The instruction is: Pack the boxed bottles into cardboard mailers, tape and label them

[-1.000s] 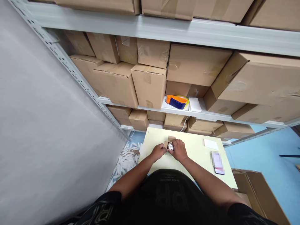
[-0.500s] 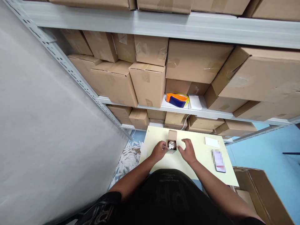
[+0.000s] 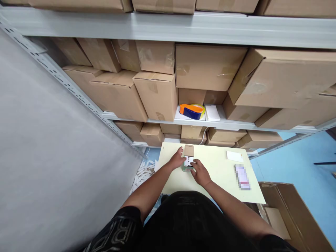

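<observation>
A small open-topped box (image 3: 187, 169) stands on the pale yellow table (image 3: 215, 182) in front of me, its brown cardboard lid flap (image 3: 189, 150) raised at the far side. A white piece with small dark slots (image 3: 188, 160) covers the box's opening. My left hand (image 3: 176, 159) is at the left side, thumb at the white piece's edge and the other fingers stretched away. From the right, my right hand (image 3: 201, 173) reaches over the box with fingers bent but apart, fingertips at the white piece and thumb near the box's front corner.
On the table's right lie a phone (image 3: 243, 176) and a white flat box (image 3: 234, 156). Shelves behind hold cardboard boxes (image 3: 156, 94) and an orange-and-blue tape dispenser (image 3: 193, 111). White strips (image 3: 143, 173) litter the floor at left; a large open carton (image 3: 294, 206) stands at right.
The white piece now covers the box's opening, where a shiny round item showed before. My right hand has moved left onto it; my left fingers have opened out. The view has shifted slightly.
</observation>
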Motion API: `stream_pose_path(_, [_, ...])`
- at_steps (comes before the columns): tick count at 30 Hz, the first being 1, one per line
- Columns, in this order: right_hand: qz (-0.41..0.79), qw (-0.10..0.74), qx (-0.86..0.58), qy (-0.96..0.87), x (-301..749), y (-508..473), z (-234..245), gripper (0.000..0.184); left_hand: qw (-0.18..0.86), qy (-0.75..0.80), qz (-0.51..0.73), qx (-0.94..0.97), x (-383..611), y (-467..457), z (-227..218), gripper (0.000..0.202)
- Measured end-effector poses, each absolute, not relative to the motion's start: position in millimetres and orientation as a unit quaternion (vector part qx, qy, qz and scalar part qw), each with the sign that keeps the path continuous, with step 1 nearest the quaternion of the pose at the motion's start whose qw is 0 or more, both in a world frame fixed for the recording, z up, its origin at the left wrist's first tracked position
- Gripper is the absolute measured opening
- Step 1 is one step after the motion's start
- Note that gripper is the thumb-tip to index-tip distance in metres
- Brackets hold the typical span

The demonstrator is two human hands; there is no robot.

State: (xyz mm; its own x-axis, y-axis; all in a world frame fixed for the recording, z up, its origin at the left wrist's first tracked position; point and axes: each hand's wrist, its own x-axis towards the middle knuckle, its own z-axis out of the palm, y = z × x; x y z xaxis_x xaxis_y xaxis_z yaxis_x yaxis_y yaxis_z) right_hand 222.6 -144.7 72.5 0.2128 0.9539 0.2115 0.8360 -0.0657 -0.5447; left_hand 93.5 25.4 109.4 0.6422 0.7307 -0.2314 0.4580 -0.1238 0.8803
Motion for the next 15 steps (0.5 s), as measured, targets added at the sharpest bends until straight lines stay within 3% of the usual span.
stream_pose_path(3, [0.106,0.3,-0.729,-0.607,226.8,-142.5,70.7,0.029,0.551,0.34,0.149,0.747,96.8,25.5,124.6,0.073])
stream_pose_path(6, [0.117,0.329,-0.732,-0.584,229.5,-140.5,68.2,0.025,0.493,0.282,0.179,0.804,82.4,12.8,130.4,0.059])
stream_pose_path(10, [0.142,0.357,-0.744,-0.547,229.6,-139.9,65.9,0.026,0.398,0.223,0.193,0.869,59.4,-1.9,115.0,0.032])
stream_pose_path(15, [0.147,0.374,-0.738,-0.543,229.0,-140.7,66.3,0.031,0.346,0.222,0.197,0.89,57.3,-4.8,91.5,0.025])
